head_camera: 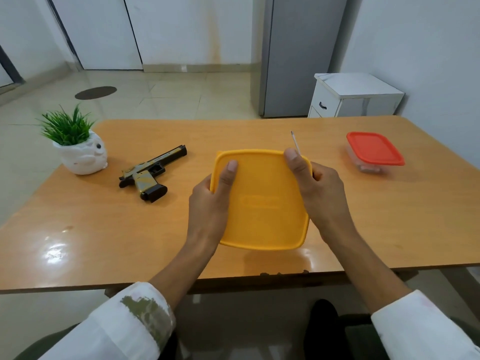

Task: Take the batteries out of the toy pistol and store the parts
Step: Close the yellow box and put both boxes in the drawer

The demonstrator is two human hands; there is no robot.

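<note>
A yellow-lidded square box (262, 201) sits in the middle of the wooden table (104, 237). My left hand (211, 197) grips its left edge with the thumb on the lid. Holding the right edge is my right hand (315, 183), its thumb on the far right corner. A thin screwdriver (295, 142) sticks up behind the right thumb; whether the right hand holds it I cannot tell. The toy pistol (150, 172), black with a tan pattern, lies on its side to the left of the box, untouched.
A small clear box with a red lid (374, 149) stands at the far right of the table. A white pot with a green plant (78, 149) is at the far left. A white cabinet (355, 97) stands behind the table.
</note>
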